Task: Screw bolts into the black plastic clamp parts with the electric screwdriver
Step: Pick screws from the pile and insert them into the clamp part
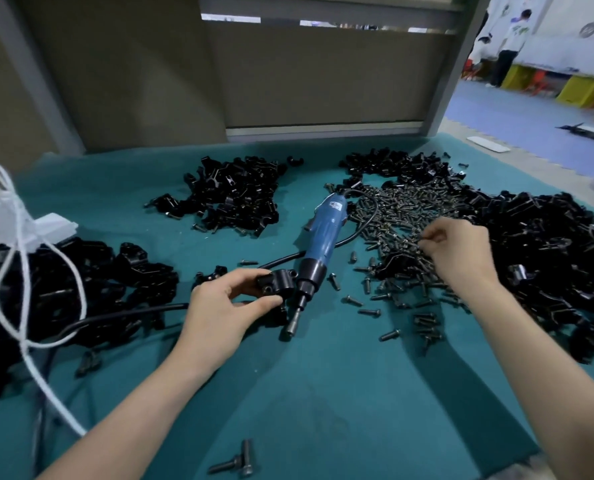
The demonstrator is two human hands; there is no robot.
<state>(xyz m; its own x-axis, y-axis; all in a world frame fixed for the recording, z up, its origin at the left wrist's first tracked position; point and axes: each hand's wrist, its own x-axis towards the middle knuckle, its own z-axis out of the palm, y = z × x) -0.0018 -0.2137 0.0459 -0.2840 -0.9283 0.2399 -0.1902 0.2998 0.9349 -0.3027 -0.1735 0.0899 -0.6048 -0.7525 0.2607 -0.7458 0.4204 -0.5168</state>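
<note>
My left hand [224,306] grips a black plastic clamp part [275,283] between thumb and fingers, just left of the screwdriver's nose. The blue electric screwdriver [323,237] lies on the teal cloth [323,393], its bit [293,323] pointing toward me and its black cord [361,230] looping behind it. My right hand [456,249] hovers over the pile of dark bolts [406,216], fingertips pinching a bolt [421,240] at the pile's top.
Heaps of black clamp parts lie at the far middle [233,199], the left [63,289] and the right [548,258]. A white cord [21,289] and white box [53,226] sit at left. Loose bolts [236,462] lie near me. A grey panel [323,81] stands behind.
</note>
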